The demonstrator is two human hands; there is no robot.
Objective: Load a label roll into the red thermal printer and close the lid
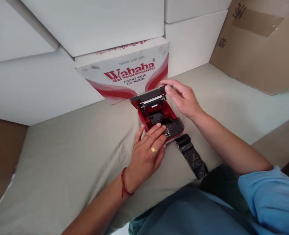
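Note:
A small red and black printer (pixel 167 112), apparently for labels, sits on the cloth-covered surface with its lid (pixel 148 95) raised and a silvery roller showing inside. My left hand (pixel 148 151) lies with stretched fingers over the front left of the printer, thumb along its left side; it hides part of the black front cover. My right hand (pixel 182 98) has thumb and fingers closed at the lid's upper right corner. Beside the printer's front right corner, a roll of black film (pixel 192 156) lies partly unrolled toward me, touched by neither hand.
Behind the printer stands a Wahaha water carton (pixel 132 70), against stacked white boxes (pixel 115 23). A large brown cardboard box (pixel 259 45) is at the back right, and a brown panel (pixel 4 156) at the left edge. The beige cloth (pixel 68 156) has wrinkles.

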